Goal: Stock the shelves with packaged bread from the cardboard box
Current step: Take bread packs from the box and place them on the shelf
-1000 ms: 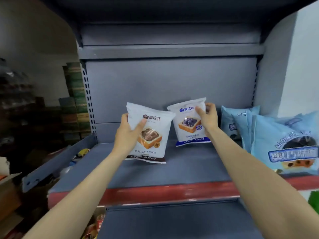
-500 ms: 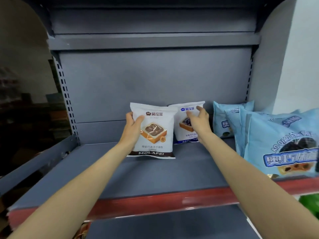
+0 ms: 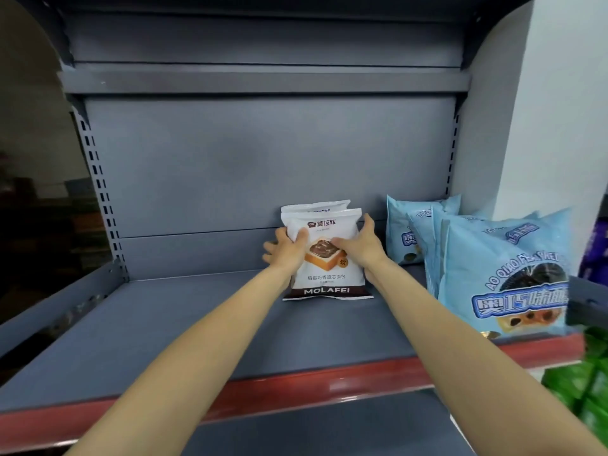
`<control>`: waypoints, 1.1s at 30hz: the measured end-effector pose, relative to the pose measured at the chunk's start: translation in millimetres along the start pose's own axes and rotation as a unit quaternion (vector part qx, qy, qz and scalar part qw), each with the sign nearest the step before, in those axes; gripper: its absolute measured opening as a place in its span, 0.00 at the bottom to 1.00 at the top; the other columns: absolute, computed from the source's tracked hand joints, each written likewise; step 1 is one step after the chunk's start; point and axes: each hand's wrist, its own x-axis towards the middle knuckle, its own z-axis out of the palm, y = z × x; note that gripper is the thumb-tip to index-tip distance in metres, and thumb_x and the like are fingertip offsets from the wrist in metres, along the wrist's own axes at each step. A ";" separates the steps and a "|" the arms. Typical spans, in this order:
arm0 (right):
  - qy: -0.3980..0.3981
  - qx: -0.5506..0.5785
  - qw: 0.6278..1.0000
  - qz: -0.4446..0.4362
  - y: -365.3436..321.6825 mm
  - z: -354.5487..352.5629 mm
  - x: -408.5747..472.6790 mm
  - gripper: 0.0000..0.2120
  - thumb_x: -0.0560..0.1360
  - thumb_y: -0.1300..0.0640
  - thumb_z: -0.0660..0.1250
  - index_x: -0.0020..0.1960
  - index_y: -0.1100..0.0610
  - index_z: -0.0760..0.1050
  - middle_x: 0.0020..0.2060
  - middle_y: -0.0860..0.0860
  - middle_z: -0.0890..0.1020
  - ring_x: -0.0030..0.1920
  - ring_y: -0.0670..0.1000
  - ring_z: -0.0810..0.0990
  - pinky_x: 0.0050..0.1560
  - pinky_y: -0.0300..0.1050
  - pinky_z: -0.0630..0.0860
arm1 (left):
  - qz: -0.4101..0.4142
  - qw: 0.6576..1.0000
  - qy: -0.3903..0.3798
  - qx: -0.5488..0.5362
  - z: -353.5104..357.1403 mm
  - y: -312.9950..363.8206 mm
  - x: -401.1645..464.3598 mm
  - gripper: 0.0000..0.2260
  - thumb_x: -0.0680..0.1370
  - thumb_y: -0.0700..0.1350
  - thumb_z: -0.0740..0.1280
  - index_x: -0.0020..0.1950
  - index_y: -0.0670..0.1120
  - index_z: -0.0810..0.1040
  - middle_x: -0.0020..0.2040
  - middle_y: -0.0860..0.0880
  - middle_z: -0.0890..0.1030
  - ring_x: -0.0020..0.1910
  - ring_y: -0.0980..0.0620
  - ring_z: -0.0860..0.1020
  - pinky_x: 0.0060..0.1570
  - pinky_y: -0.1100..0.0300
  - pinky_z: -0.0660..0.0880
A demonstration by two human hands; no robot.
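A white bread pack with a brown bottom band (image 3: 325, 278) stands upright at the back of the grey shelf (image 3: 204, 327). My left hand (image 3: 288, 250) holds its left edge, thumb on the front. My right hand (image 3: 360, 246) holds its right edge, thumb across the picture of toast. A second white bread pack (image 3: 316, 207) stands right behind it against the back panel; only its top edge shows. The cardboard box is out of view.
Several light blue snack bags (image 3: 503, 274) stand in a row on the right of the same shelf, from the back (image 3: 411, 235) to the red front lip (image 3: 296, 390). Green packs (image 3: 589, 393) sit at the lower right. An upper shelf (image 3: 263, 80) hangs overhead.
The two packs, held side by side before, now stand one behind the other. My right hand left the blue-banded pack at the back and came onto the brown-banded pack's right edge.
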 end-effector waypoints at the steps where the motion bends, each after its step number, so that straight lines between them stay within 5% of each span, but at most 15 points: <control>1: 0.001 -0.006 1.000 0.003 -0.6 1.2 1.1 0.44 0.73 0.59 0.70 0.77 0.56 0.45 0.70 0.55 0.69 0.65 0.57 0.73 0.65 0.50 0.70 | -0.012 1.000 -0.008 0.000 -2.0 0.7 0.7 0.23 0.79 0.56 0.59 0.70 0.47 0.62 0.67 0.43 0.65 0.65 0.42 0.68 0.65 0.51 0.66; 5: 0.027 -0.013 1.000 -0.010 -0.4 7.3 -1.4 0.41 0.75 0.64 0.65 0.77 0.52 0.42 0.71 0.58 0.66 0.67 0.58 0.70 0.63 0.47 0.68 | 0.005 0.994 -0.063 -0.089 -3.4 13.2 0.3 0.20 0.80 0.47 0.62 0.69 0.43 0.61 0.64 0.44 0.74 0.53 0.49 0.76 0.52 0.57 0.72; 7: 0.042 -0.019 0.999 -0.020 -0.9 7.9 -5.8 0.41 0.76 0.65 0.62 0.77 0.49 0.39 0.71 0.61 0.61 0.69 0.59 0.66 0.64 0.47 0.66 | 0.023 0.995 -0.077 -0.051 -0.7 18.8 -3.9 0.22 0.79 0.46 0.64 0.70 0.42 0.61 0.65 0.45 0.75 0.56 0.49 0.76 0.54 0.57 0.73; 11: 0.036 -0.202 0.978 -0.045 -9.8 8.0 -25.9 0.37 0.78 0.58 0.61 0.77 0.52 0.40 0.76 0.61 0.41 0.76 0.60 0.42 0.74 0.58 0.47 | 0.053 0.995 -0.063 0.056 -11.1 27.1 -22.1 0.31 0.78 0.49 0.66 0.75 0.39 0.54 0.70 0.44 0.69 0.68 0.47 0.69 0.55 0.63 0.66; 14: 0.017 -0.230 0.964 -0.135 -16.8 4.4 -62.7 0.33 0.78 0.57 0.61 0.77 0.56 0.47 0.76 0.59 0.41 0.76 0.57 0.38 0.75 0.53 0.42 | 0.117 0.983 -0.043 0.133 -37.6 30.9 -49.5 0.34 0.78 0.50 0.65 0.78 0.43 0.50 0.76 0.46 0.60 0.75 0.48 0.59 0.67 0.59 0.60; 19: -0.026 -0.119 0.947 -0.297 -11.5 -2.9 -155.1 0.25 0.77 0.63 0.63 0.72 0.54 0.64 0.74 0.49 0.58 0.71 0.34 0.53 0.64 0.20 0.49 | 0.319 0.917 0.029 0.240 -89.8 14.9 -130.3 0.19 0.79 0.49 0.61 0.70 0.53 0.69 0.64 0.56 0.77 0.64 0.52 0.71 0.61 0.55 0.68; 22: -0.010 -0.091 0.938 -0.334 6.7 4.0 -209.8 0.18 0.76 0.58 0.62 0.66 0.52 0.71 0.66 0.47 0.71 0.68 0.45 0.67 0.67 0.33 0.61 | 0.424 0.864 0.105 0.250 -107.9 -10.0 -185.6 0.12 0.77 0.49 0.61 0.59 0.51 0.78 0.48 0.59 0.83 0.51 0.54 0.78 0.54 0.57 0.70; 26: 0.039 -0.132 0.914 -0.381 37.2 21.3 -277.4 0.12 0.78 0.56 0.61 0.59 0.56 0.76 0.51 0.48 0.81 0.52 0.50 0.78 0.54 0.44 0.73 | 0.513 0.809 0.169 0.231 -119.4 -66.8 -241.5 0.10 0.77 0.45 0.63 0.48 0.46 0.83 0.36 0.55 0.82 0.37 0.53 0.78 0.46 0.57 0.71; 29: 0.039 -0.168 0.904 -0.392 71.7 33.8 -321.7 0.10 0.78 0.55 0.62 0.55 0.56 0.79 0.42 0.46 0.83 0.43 0.47 0.81 0.43 0.41 0.76 | 0.506 0.817 0.153 0.229 -127.4 -116.9 -279.3 0.11 0.78 0.44 0.62 0.45 0.44 0.83 0.32 0.53 0.80 0.31 0.52 0.76 0.34 0.58 0.72; 33: -0.021 -0.258 0.894 -0.365 136.9 44.3 -378.0 0.08 0.76 0.54 0.64 0.50 0.55 0.80 0.34 0.46 0.82 0.33 0.46 0.80 0.29 0.39 0.72 | 0.386 0.879 0.066 0.272 -134.6 -195.9 -332.8 0.10 0.78 0.46 0.62 0.47 0.46 0.83 0.33 0.54 0.80 0.32 0.54 0.78 0.29 0.59 0.73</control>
